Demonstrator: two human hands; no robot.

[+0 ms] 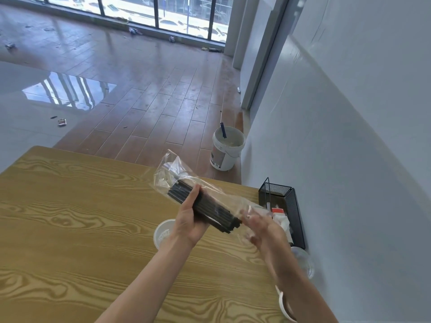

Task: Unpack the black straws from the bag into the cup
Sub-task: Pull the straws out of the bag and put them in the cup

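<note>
A bundle of black straws (210, 208) lies inside a clear plastic bag (172, 169), held in the air above the wooden table (70, 217). My left hand (190, 220) grips the bundle from below, its fingers curled round the straws through the bag. My right hand (261, 227) is at the bag's near end by the straw tips; it is blurred and appears to hold the plastic there. A white cup (162, 233) stands on the table just under my left wrist, partly hidden by it.
A black mesh tray (296, 206) with small items sits at the table's right edge against the grey wall. A clear plastic lid or cup (303, 259) lies near it. A white paint bucket (225, 148) stands on the floor beyond the table.
</note>
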